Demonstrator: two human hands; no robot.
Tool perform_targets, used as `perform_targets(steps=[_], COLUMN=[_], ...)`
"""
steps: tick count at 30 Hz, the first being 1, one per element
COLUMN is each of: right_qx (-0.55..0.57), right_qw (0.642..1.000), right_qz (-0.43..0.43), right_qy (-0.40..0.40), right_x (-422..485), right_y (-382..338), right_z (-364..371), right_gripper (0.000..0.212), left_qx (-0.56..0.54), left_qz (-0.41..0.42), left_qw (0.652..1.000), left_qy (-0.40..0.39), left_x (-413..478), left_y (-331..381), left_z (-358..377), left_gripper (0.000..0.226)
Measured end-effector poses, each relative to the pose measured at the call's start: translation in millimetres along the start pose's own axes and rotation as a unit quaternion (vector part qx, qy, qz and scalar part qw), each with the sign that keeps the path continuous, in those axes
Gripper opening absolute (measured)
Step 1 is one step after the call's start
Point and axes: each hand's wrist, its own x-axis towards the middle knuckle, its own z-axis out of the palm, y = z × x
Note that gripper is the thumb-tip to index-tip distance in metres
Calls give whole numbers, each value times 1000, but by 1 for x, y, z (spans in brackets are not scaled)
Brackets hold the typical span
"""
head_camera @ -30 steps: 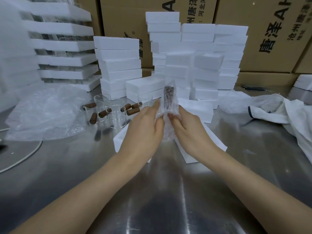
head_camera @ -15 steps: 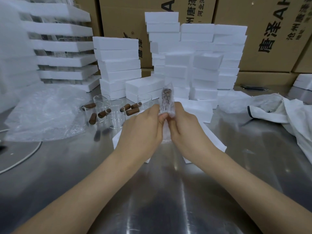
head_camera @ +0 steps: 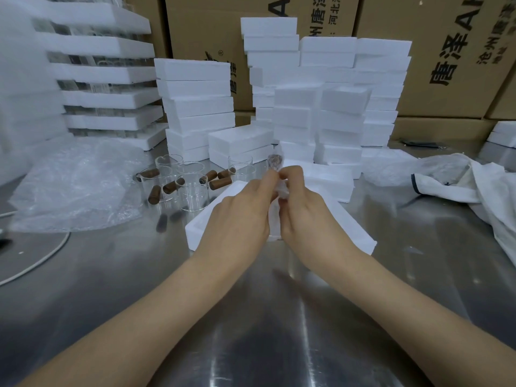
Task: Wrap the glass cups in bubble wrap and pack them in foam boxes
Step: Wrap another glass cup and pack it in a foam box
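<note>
While both hands pinch the bubble wrap closed, the wrapping step looks nearly finished. The left hand (head_camera: pixel 240 210) and right hand (head_camera: pixel 310 213) meet fingertip to fingertip, gripping the upright bundle (head_camera: pixel 275 163), whose brown tip shows. It hangs over the open foam box (head_camera: pixel 354 227); lowering it inside seems next. Bare glass cups (head_camera: pixel 192 191) stand to the left.

Printed in black at 1 o'clock, on the right-hand cardboard carton (head_camera: pixel 435 51): large 唐泽 and A, with smaller 沧州唐 beside them, cut off by the edge. At 12 o'clock, on the middle carton (head_camera: pixel 201 26): A, 唐泽, 河北河 after a colon, and a small ® mark.
</note>
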Motion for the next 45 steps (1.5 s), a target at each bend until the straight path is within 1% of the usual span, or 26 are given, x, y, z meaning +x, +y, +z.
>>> perform_targets(steps=[2, 4, 5, 7, 8, 9, 11, 13, 17, 21, 23, 25, 26, 28, 29, 31, 32, 33, 35, 36, 38, 40, 42, 43, 45], right_qx=[7, 53, 94, 175, 191, 190, 168, 131, 94, 114, 175, 237, 232, 172, 155, 190, 228, 267, 321, 339, 380, 410, 410, 399, 362], right_qw=[1000, 998, 994, 980, 975, 975, 978, 985, 992, 991, 982, 967, 967, 978, 981, 976, 968, 957, 935, 923, 894, 874, 876, 885, 907], right_qz=[-10, 10, 31, 72, 78, 73, 48, 40, 40, 46, 59, 83, 95, 106, 104, 98, 101, 110, 148, 169, 208, 221, 209, 196, 170], right_qy=[14, 32, 44, 68, 81, 93, 110, 103, 74, 53, 43, 45, 47, 52, 57, 49, 34, 26, 44, 67, 113, 138, 143, 139, 129], right_x=[0, 2, 3, 6, 7, 7, 7, 6, 2, 0, 3, 7, 9, 13, 15, 18, 19, 20, 22, 23, 25, 26, 26, 25, 22], right_y=[1, 2, 3, 4, 5, 5, 5, 6, 4, 2, 2, 5, 6, 13, 15, 17, 17, 18, 21, 23, 28, 33, 34, 33, 29], right_z=[-1, -2, -3, -6, -7, -8, -9, -6, 2, 4, 2, -4, -9, -19, -22, -26, -27, -26, -24, -25, -28, -31, -30, -28, -23], right_gripper=[16, 22, 26, 28, 28, 28, 32, 33, 30, 30, 23, 21, 21, 26, 25, 10, 5, 9, 16, 18, 19, 20, 19, 18, 16], left_qx=[3, -43, -88, -186, -219, -231, -205, -169, -73, -54, -42, -25, -16, -2, 10, 24, 26, 23, -54, -106, -176, -175, -137, -114, -69], left_qz=[9, 8, -5, -61, -94, -111, -84, -60, -70, -72, -67, -60, -59, -53, -44, -25, -15, -9, -23, -50, -114, -103, -77, -77, -84], left_qw=[1000, 998, 995, 980, 971, 967, 975, 984, 994, 995, 996, 997, 997, 998, 999, 999, 999, 999, 996, 989, 976, 979, 988, 990, 994], left_qy=[14, 36, 40, 31, 17, 4, -9, 7, 30, 47, 52, 46, 40, 30, 29, 39, 41, 45, 74, 86, 63, 22, -3, -12, -9], left_x=[0, 0, 0, 3, 4, 5, 6, 6, 9, 10, 12, 14, 14, 14, 13, 12, 11, 11, 11, 12, 17, 19, 18, 17, 15], left_y=[-2, -2, -2, -3, -4, -5, -7, -8, -14, -18, -20, -22, -23, -22, -21, -20, -18, -16, -14, -14, -18, -24, -23, -23, -22], left_z=[1, 2, 3, 3, 3, 3, 1, 0, -2, -4, -5, -6, -6, -7, -7, -7, -8, -9, -12, -13, -16, -19, -20, -19, -17], left_gripper=[15, 16, 22, 41, 46, 46, 34, 30, 22, 24, 25, 24, 23, 22, 22, 24, 25, 25, 23, 28, 38, 28, 54, 58, 56])
